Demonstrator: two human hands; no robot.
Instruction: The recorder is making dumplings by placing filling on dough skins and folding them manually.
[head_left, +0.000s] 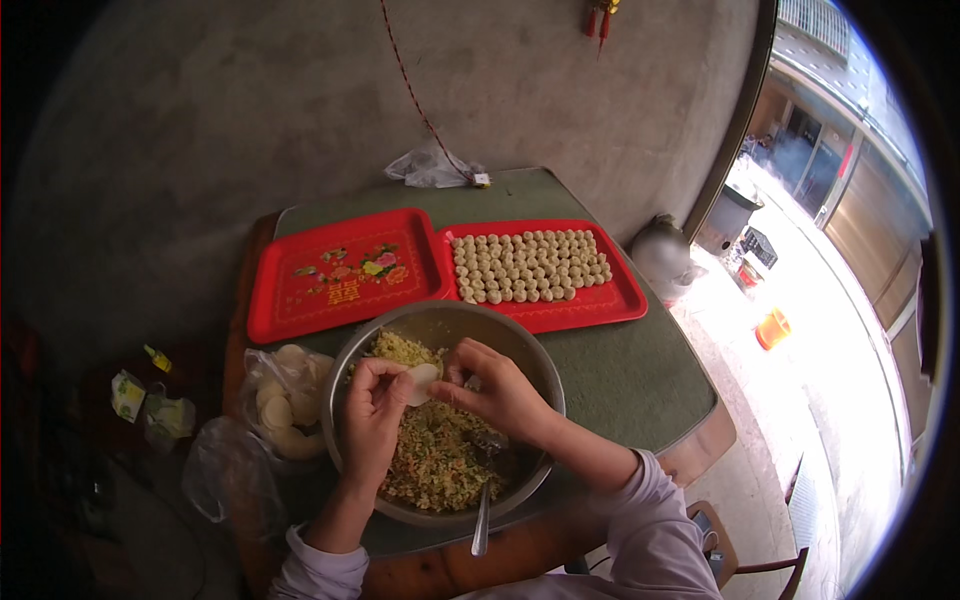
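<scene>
Over a large steel mixing bowl (551, 375), my left hand (371, 412) pinches a thin round dough wrapper (424, 384) by its left side. The fingers of my right hand (491, 386) grip the same wrapper's right edge. Whether anything lies on the wrapper is too small to tell. Below both hands, the bowl holds a chopped vegetable filling (435, 457) in yellow, green and orange bits. A metal spoon (482, 517) leans in the filling, its handle over the near rim. Left of the bowl, a clear plastic bag (262, 367) contains a stack of round dough wrappers (277, 412).
Behind the bowl, a red tray (540, 321) carries rows of small round dumplings (525, 262). Another red tray (300, 277) with a floral print overlaps its left edge. A crumpled plastic bag (431, 166) lies by the wall. A wooden chair (724, 555) stands at the lower right.
</scene>
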